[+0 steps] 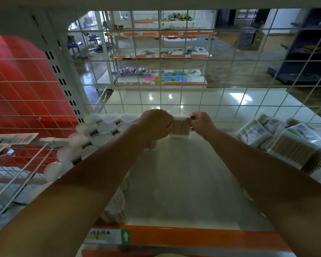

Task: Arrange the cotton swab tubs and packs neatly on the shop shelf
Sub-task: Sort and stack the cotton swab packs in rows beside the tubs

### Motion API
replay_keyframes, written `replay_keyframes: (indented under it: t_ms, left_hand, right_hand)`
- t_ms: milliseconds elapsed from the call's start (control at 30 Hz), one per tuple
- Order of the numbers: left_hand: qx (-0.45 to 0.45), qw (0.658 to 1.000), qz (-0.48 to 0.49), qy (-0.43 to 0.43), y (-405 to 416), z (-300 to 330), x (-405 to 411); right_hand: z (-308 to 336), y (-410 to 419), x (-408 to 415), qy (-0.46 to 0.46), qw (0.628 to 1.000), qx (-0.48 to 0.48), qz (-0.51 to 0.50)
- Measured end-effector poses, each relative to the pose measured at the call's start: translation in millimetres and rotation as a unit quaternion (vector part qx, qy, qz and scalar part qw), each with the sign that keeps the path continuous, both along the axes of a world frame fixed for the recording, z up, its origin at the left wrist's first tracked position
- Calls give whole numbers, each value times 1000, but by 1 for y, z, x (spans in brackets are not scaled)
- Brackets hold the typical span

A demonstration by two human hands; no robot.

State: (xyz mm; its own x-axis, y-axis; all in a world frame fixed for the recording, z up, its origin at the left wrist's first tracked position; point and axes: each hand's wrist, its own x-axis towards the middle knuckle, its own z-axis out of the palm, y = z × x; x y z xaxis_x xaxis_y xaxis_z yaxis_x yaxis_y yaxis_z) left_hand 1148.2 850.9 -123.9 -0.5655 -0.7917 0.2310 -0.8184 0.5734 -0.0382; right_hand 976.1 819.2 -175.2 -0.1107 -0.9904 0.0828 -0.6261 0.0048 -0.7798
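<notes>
Both bare arms stretched deep into the white metal shop shelf (183, 182), toward twelve o'clock. Left hand (155, 125) curled round the left side of a clear plastic tub of wooden-stemmed cotton swabs (180, 126); right hand (202, 123) pinching the tub's upper right edge with fingertips. Tub upright, at or just above the shelf floor near the back, close to the white wire mesh back panel (193, 71).

At ten o'clock, rows of clear heart-shaped tubs with white lids (107, 127), packed side by side along the left of the shelf and running toward seven o'clock, some hidden under the left forearm. At three o'clock, a loose heap of clear rectangular packs of cotton swabs with green and white labels (285, 143), tilted and overlapping, well apart from the held tub.

At six o'clock, the orange front shelf rail (193, 238) with a handwritten price label (100, 236) and a green arrow sticker (125, 236). At nine o'clock, barcode-printed paper (11, 140) lying beyond the side mesh, before a red panel (17, 80). Through the back mesh at twelve o'clock, another orange-edged white shelving unit (159, 56) with assorted coloured goods, blurred.
</notes>
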Motion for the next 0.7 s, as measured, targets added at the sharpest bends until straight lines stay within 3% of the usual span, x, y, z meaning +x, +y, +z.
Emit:
replay_keyframes:
  t_ms: [200, 700]
  left_hand:
    - [9, 1000, -2, -2, 1, -5, 3]
    - [5, 999, -35, -1, 7, -5, -9]
  right_hand:
    - [-4, -1, -2, 79, 996, -29, -34]
    - [-2, 10, -4, 128, 985, -98, -65]
